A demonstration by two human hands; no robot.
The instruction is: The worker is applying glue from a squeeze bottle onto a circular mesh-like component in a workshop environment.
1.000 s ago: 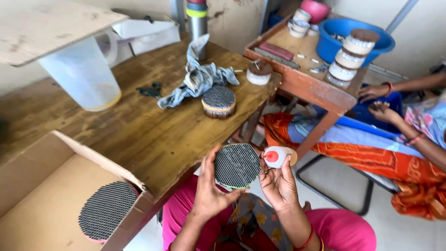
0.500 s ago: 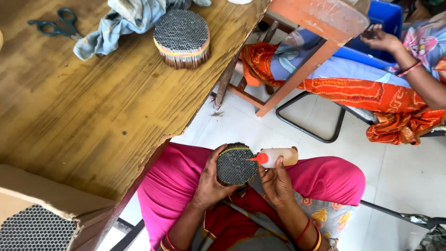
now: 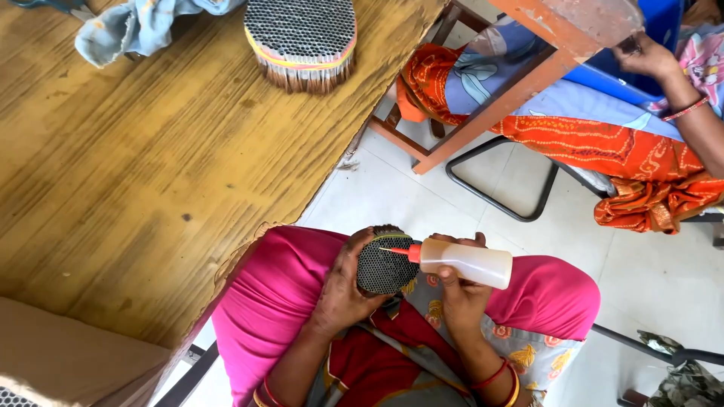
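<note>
The left hand is gripping a round bundle of thin tubes over the lap, beyond the desk's edge. The right hand is squeezing a soft plastic bottle, its nozzle touching the bundle. The bundle looks light and crushable, best held around its banded side.

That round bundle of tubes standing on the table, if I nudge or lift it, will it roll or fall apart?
The round bundle stands on a flat end on the wooden table, so a nudge would probably slide it, not roll it. Yellow and pink bands circle it, so it likely lifts as one piece. The thin tubes look hollow, probably light and crushable.
</note>
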